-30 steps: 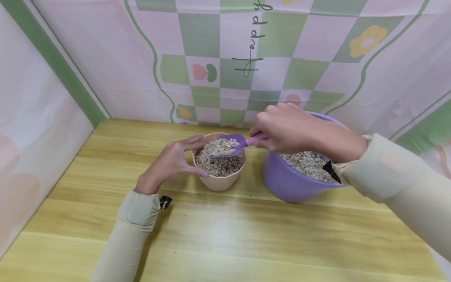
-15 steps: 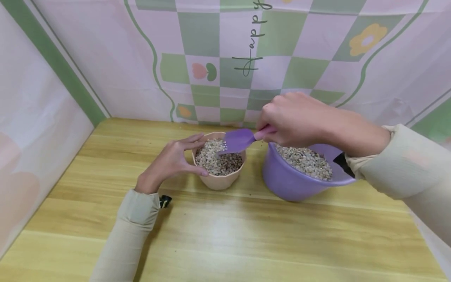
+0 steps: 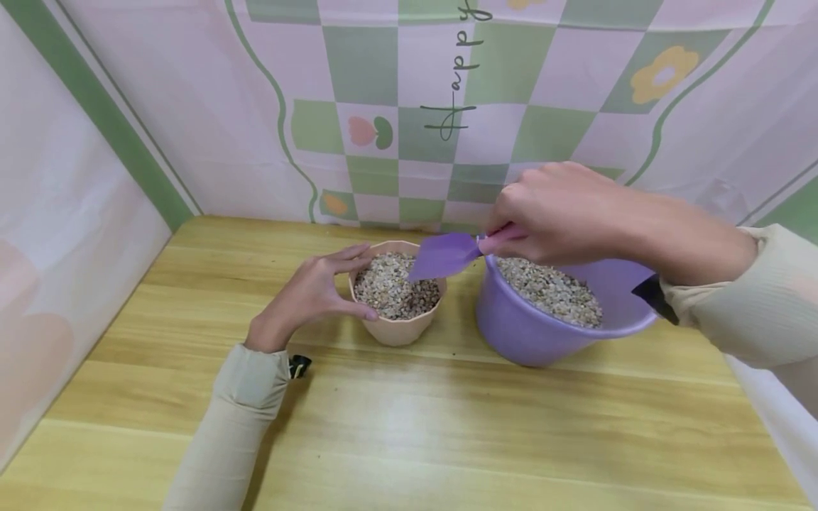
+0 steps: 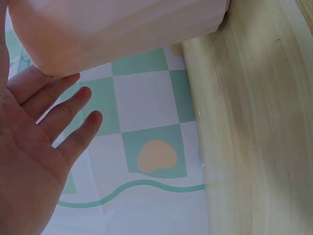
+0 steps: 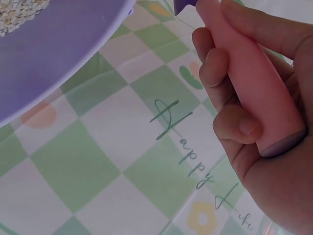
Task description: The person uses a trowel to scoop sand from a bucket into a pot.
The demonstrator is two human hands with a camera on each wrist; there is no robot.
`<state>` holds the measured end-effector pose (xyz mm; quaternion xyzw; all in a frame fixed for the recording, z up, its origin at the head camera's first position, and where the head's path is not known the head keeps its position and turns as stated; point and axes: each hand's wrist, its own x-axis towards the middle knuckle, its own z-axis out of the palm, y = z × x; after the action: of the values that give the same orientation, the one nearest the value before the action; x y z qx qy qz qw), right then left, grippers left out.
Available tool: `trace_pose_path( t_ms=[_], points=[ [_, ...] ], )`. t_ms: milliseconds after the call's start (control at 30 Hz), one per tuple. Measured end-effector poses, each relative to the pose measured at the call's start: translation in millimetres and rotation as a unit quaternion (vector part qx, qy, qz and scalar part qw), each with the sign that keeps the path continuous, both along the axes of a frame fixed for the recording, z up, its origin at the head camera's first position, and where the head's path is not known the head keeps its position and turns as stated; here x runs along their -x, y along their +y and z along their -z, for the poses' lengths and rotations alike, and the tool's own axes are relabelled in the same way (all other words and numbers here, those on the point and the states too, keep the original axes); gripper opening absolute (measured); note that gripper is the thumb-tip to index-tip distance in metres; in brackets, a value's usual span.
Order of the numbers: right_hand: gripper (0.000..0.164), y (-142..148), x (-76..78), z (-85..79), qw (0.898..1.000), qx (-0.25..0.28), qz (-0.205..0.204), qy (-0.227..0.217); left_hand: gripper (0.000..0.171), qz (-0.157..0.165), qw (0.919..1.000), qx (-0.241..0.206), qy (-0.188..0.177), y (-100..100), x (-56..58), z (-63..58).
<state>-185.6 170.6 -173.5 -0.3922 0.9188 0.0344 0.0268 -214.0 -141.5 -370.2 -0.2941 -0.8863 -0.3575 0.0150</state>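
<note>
A peach faceted flower pot, filled with small gravel, stands on the wooden table. My left hand holds its left side, thumb at the front rim and fingers along the back; in the left wrist view the other fingers spread beside the pot's wall. In my right hand is a small trowel with a purple blade, its pink handle wrapped by the fingers. The blade is tilted edge-down over the pot's right rim, its broad face showing no gravel.
Right of the pot stands a purple bucket, partly filled with the same pale gravel, under my right wrist. A checkered cloth hangs behind the table. A few stray grains lie on the wood.
The trowel was level and loaded over the pot; it has turned over, gravel has dropped inside, and my right hand has drawn back rightward. My left hand has stayed put.
</note>
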Motion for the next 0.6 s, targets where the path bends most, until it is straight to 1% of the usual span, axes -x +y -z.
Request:
trace_pose_path(
  t_ms=[67,200,267,433,567,600],
  points=[
    [0.009,4.6,-0.7,-0.6,1.0,0.008,0.006,-0.002,0.095,-0.001,1.0,-0.001,-0.004,-0.5,-0.5,-0.5],
    [0.012,12.9,-1.9,-1.5,1.0,0.022,0.014,0.0,0.096,-0.006,0.9998,-0.002,-0.018,-2.8,-2.0,-2.0],
    [0.012,17.1,-2.0,-2.1,1.0,0.027,0.01,0.004,0.098,-0.008,0.9997,-0.001,-0.023,-4.1,-2.1,-2.4],
    [0.007,32.5,-2.1,-4.4,0.999,0.039,-0.008,0.028,0.098,-0.006,0.9998,0.003,-0.017,-4.9,-0.9,-1.8],
    [0.004,50.9,-4.7,-4.1,0.997,0.06,0.002,0.041,0.097,-0.002,0.9999,0.007,-0.013,-3.5,0.6,-3.0],
    [0.005,55.9,-5.4,-3.4,0.997,0.069,0.006,0.04,0.097,0.0,0.9999,0.007,-0.013,-3.0,1.0,-3.7]
  ],
)
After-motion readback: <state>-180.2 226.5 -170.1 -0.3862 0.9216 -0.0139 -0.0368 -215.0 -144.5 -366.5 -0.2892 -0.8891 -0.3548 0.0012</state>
